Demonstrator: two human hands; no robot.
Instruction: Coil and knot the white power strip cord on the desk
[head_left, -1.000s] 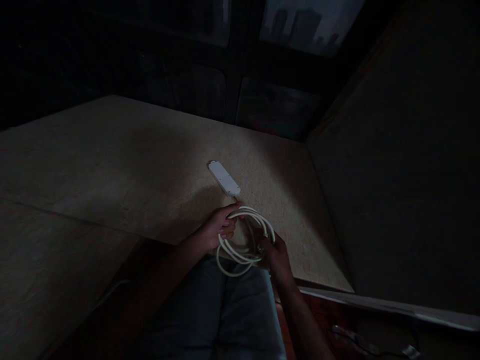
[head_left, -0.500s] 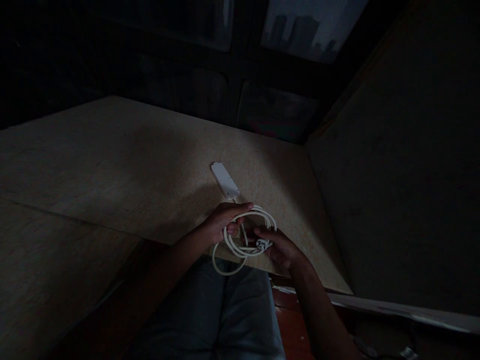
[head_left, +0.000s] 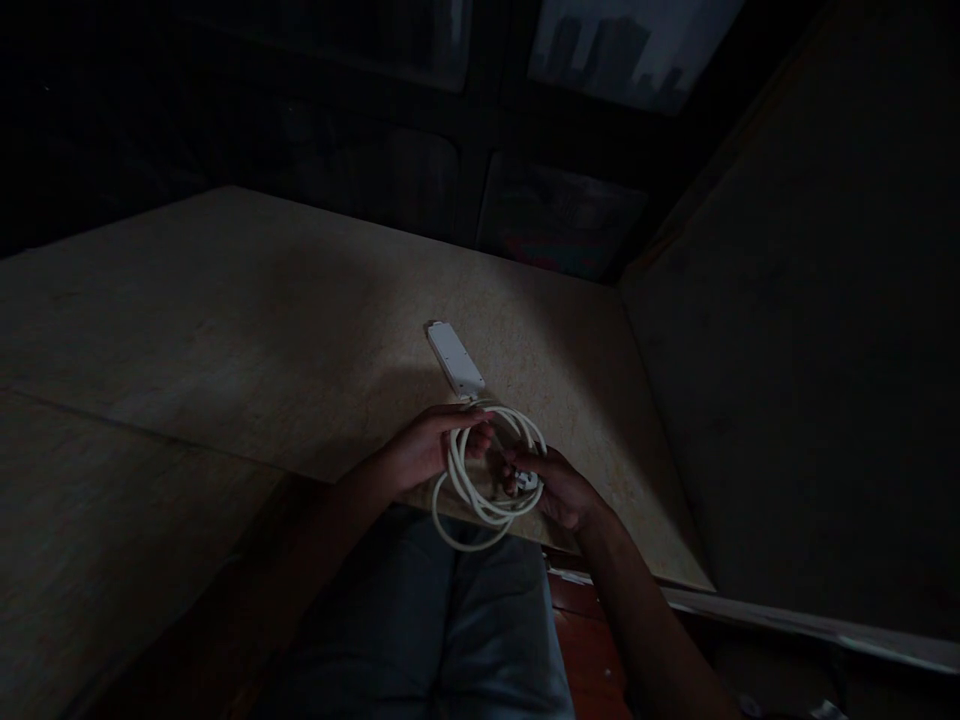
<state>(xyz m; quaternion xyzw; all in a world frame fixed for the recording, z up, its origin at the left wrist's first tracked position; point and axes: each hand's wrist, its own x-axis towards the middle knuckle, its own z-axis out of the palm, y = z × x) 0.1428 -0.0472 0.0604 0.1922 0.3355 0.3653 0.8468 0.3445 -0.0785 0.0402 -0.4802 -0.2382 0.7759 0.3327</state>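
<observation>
- Since the frame a second ago, our right grip has turned, so that the white plastic plug shows more plainly by its thumb.
- Head view: that grip is closed on the plug, at the right side of the round coil of off-white, plastic-sheathed cord; whether it pinches any strands too, we cannot tell.
- Our left grip is closed on the coil's upper left, thumb laid over the strands.
- We have the coil above the near edge of the pale, speckled desk, with one slack loop drooping over our blue trousers.
- Just beyond the coil, the long, flat, white plastic power strip lies on the desk, cord end towards us.
- We judge that good handling means a firm left thumb, so that the strands stay bunched, and gentle right-side movement.
- Hard pulling could drag the strip; the drooping loop looks likeliest to snag.
</observation>
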